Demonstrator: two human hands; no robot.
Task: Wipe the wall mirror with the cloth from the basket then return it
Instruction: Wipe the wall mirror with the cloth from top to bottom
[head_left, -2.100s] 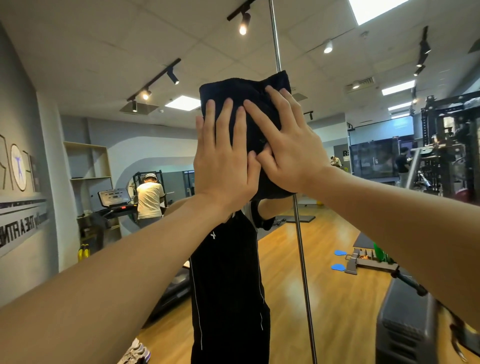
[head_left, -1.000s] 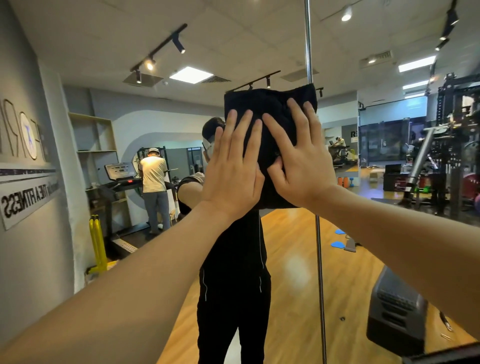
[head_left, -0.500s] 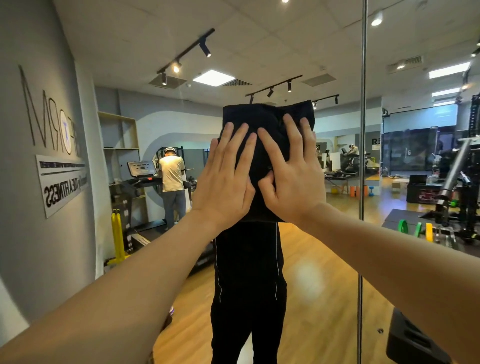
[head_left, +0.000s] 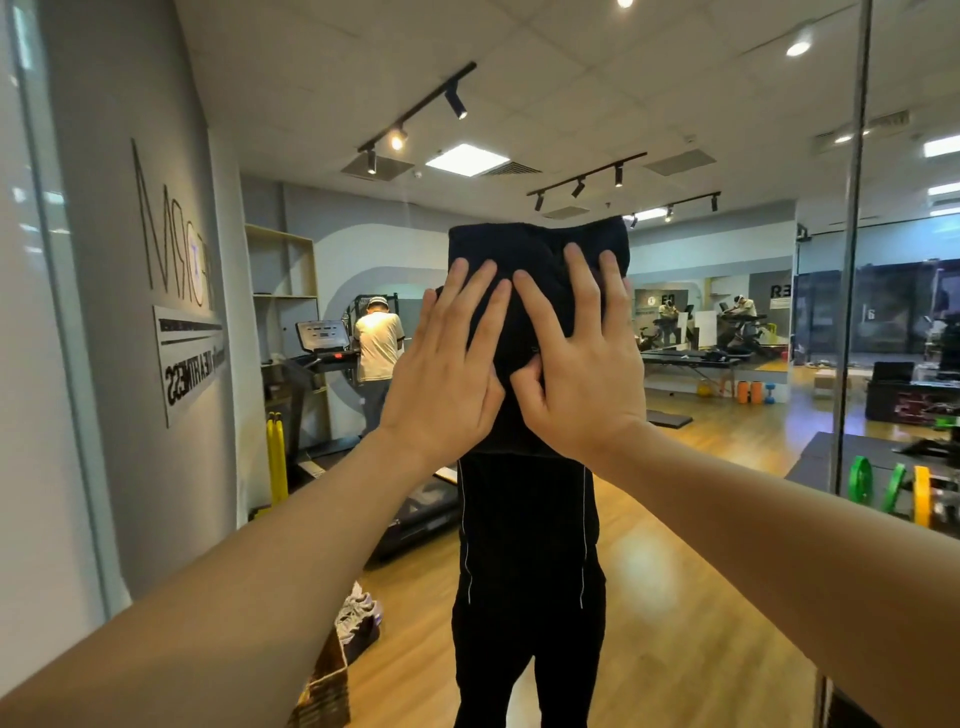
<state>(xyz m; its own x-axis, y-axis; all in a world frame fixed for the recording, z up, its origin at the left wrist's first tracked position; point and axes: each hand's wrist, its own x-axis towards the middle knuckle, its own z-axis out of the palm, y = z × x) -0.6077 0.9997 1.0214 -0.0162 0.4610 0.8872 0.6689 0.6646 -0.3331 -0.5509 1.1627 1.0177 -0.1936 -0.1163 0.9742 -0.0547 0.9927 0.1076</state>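
A dark folded cloth (head_left: 535, 249) lies flat against the wall mirror (head_left: 701, 571) at head height. My left hand (head_left: 441, 374) presses on its left half with fingers spread. My right hand (head_left: 582, 364) presses on its right half, with the thumb tucked into a fold. Both arms reach forward from the lower corners. The cloth hides the head of my reflection, which wears black clothes. No basket is clearly in view.
A vertical mirror seam (head_left: 852, 260) runs down the right side. The grey wall with lettering (head_left: 182, 338) meets the mirror on the left. Sneakers (head_left: 356, 613) and a woven brown object (head_left: 322, 691) sit low on the left. Reflected: treadmill, a person, weights, wooden floor.
Both hands have slid the cloth leftwards across the glass. The mirror seam, once behind the cloth, now stands far to the right, and the grey wall looms larger on the left.
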